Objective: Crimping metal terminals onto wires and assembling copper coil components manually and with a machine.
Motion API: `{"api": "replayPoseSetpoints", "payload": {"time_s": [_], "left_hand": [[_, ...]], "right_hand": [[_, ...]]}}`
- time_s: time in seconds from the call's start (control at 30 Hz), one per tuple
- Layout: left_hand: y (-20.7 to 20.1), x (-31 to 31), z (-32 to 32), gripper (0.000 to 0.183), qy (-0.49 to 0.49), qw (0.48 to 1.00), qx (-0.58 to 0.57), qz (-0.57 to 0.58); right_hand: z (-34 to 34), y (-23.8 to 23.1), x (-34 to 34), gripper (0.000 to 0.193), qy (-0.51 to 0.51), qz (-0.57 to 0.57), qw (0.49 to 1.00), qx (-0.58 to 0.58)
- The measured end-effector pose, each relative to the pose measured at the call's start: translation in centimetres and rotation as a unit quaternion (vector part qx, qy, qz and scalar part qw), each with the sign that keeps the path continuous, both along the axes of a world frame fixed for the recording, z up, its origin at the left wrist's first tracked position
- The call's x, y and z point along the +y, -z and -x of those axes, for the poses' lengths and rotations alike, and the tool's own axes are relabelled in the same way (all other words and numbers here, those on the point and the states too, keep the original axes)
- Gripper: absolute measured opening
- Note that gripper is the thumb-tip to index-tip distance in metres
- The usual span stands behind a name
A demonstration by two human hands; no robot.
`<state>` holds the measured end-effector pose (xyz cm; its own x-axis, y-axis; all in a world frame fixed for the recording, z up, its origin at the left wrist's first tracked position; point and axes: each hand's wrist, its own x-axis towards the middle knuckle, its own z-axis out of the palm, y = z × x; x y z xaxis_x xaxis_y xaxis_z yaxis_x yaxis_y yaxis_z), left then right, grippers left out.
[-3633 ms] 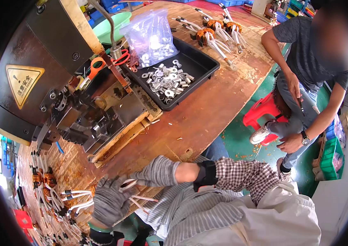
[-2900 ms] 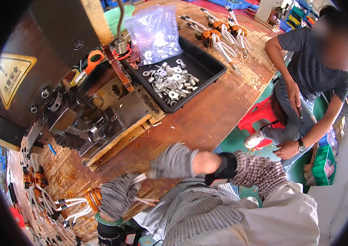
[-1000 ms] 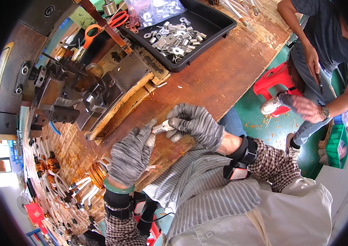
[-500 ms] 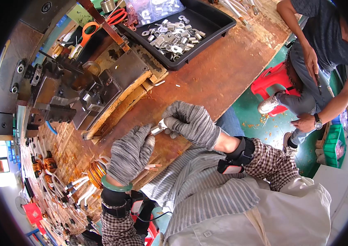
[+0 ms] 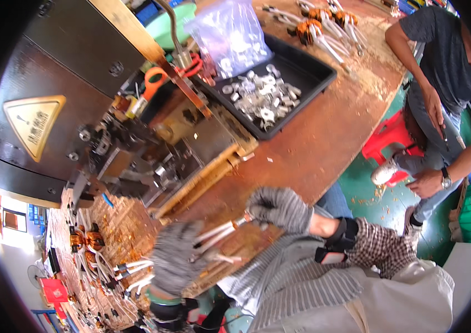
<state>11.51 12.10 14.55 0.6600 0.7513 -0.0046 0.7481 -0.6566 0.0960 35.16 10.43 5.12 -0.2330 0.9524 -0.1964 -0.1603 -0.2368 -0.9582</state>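
My left hand (image 5: 177, 258), in a grey knitted glove and blurred by motion, is low at the bench edge. Two white wires (image 5: 216, 234) run out from between its fingers and thumb towards my right hand. Their bare copper tips meet the fingertips of my right hand (image 5: 281, 208), gloved alike. That hand is closed in a pinch around a small silver cable lug (image 5: 263, 226), mostly hidden by the fingers. More white wires with copper ends (image 5: 227, 258) lie beside my left hand.
A black tray (image 5: 324, 83) of silver lugs and a plastic bag (image 5: 230, 33) stands beyond my hands. A dark metal press (image 5: 135, 161) is at left. Wound copper coils (image 5: 87, 240) lie lower left. A seated person (image 5: 446, 61) is at right.
My left hand has parted from my right hand and moved lower. White wires now span the gap between them. The view has shifted, so the bench sits lower and more to the right.
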Motion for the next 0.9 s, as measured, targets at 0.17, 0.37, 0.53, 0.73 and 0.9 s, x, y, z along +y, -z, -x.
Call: {"api": "replayPoseSetpoints", "payload": {"time_s": [0.17, 0.37, 0.53, 0.73, 0.9], "left_hand": [[-1.4, -0.9, 6.8, 0.075, -0.085, 0.986, -0.042, 0.138], [1.0, -2.2, 7.5, 0.076, -0.145, 0.965, -0.169, 0.141], [2.5, -3.3, 8.5, 0.078, -0.194, 0.962, -0.183, 0.053], [2.1, -3.0, 9.1, 0.059, -0.205, 0.954, -0.193, 0.106], [0.7, -3.4, 11.7, 0.058, -0.224, 0.951, -0.21, 0.043]], "right_hand": [[0.3, -0.5, -0.1, 0.008, -0.006, -0.01, 0.997, 0.081], [0.7, 0.1, 0.2, 0.007, 0.005, -0.037, 0.998, 0.049], [1.0, -0.6, 0.1, 0.008, 0.008, -0.012, 0.998, 0.062], [0.6, -2.0, 1.0, 0.014, -0.031, -0.043, 0.998, 0.032], [0.4, -4.5, 2.5, 0.023, -0.094, -0.066, 0.992, 0.044]]}}
